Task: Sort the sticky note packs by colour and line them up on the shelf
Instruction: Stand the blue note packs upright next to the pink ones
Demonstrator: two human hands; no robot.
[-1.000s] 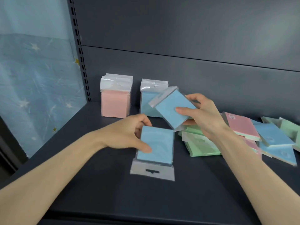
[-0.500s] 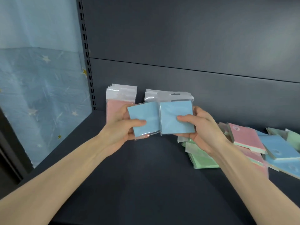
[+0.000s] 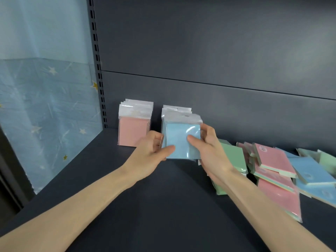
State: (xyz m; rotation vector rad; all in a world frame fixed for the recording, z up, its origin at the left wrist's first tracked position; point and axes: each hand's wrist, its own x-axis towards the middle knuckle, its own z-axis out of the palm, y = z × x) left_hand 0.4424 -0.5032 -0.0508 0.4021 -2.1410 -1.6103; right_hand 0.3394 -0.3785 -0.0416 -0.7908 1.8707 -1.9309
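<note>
- Blue packs (image 3: 180,140), side by side before, now overlap.
- Left grip (image 3: 151,151) and right grip (image 3: 209,151) both clasp them.
- Pink row (image 3: 133,130) at 10 o'clock.

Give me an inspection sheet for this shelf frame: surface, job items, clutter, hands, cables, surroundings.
Surface: dark grey shelf, matte, no spills seen.
Job's things: pink row upright against the back panel, at left; blue row upright to its right; held blue pack upright just in front of the blue row; unsorted pile of green, pink and blue packs lying overlapped at right.
Clutter: nothing seen.
Grippers: left hand and right hand each grip a side of the held blue pack, thumbs on its front.
Cables: nothing seen.
Surroundings: slotted upright and blue star-print sheet at left.
</note>
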